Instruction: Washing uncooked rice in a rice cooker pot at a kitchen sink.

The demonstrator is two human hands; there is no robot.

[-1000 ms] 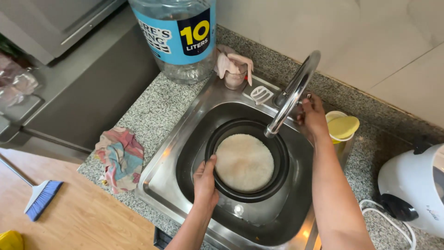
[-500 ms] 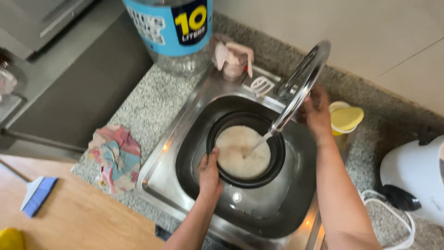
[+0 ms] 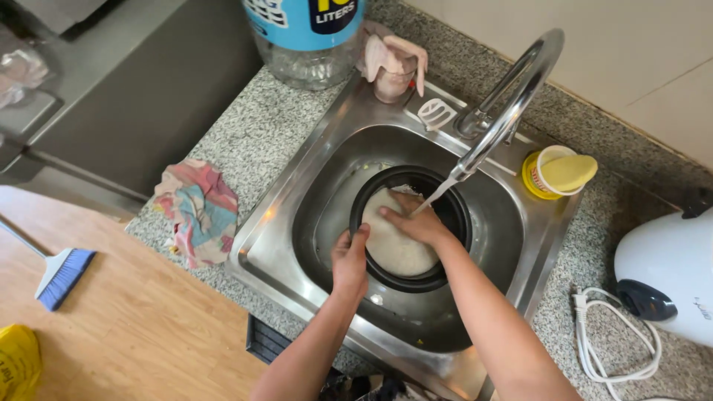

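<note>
Left hand (image 3: 349, 260) on black pot (image 3: 371, 271) rim, right hand (image 3: 416, 221) flat inside.

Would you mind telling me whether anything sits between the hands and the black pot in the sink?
Nothing visible does: the left hand grips the black pot by its rim, and the right hand is inside it under the running tap.

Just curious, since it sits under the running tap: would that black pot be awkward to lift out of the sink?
Probably heavy: the black pot holds white contents and water streaming from the tap. Likely slippery, being wet. The left hand grips its rim.
</note>
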